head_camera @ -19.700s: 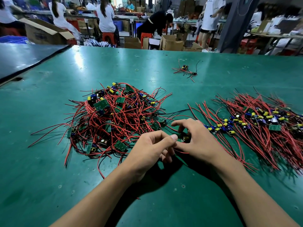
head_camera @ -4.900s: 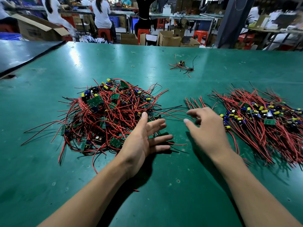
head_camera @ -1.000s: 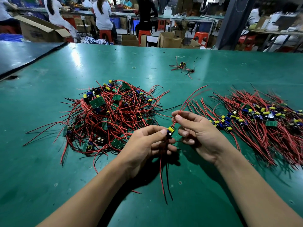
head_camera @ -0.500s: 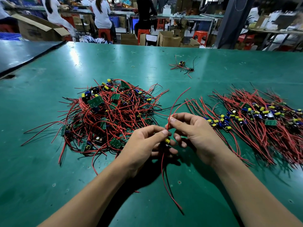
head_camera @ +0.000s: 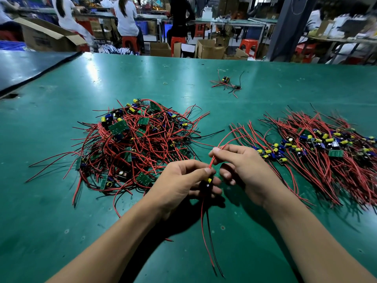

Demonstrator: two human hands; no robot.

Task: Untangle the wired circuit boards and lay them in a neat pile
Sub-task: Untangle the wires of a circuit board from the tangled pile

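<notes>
My left hand [head_camera: 179, 183] grips a small circuit board with a yellow capacitor [head_camera: 208, 180]; my right hand [head_camera: 243, 168] pinches its thin red wires [head_camera: 216, 154] above a green table [head_camera: 61, 211].

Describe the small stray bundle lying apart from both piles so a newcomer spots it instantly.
Start at the green table: a tangled heap lies left, a combed pile right. Beyond the gap between them, toward the far edge, lies the stray bundle. It sits alone, with a yellow capacitor and few red and black wires splayed.
</notes>
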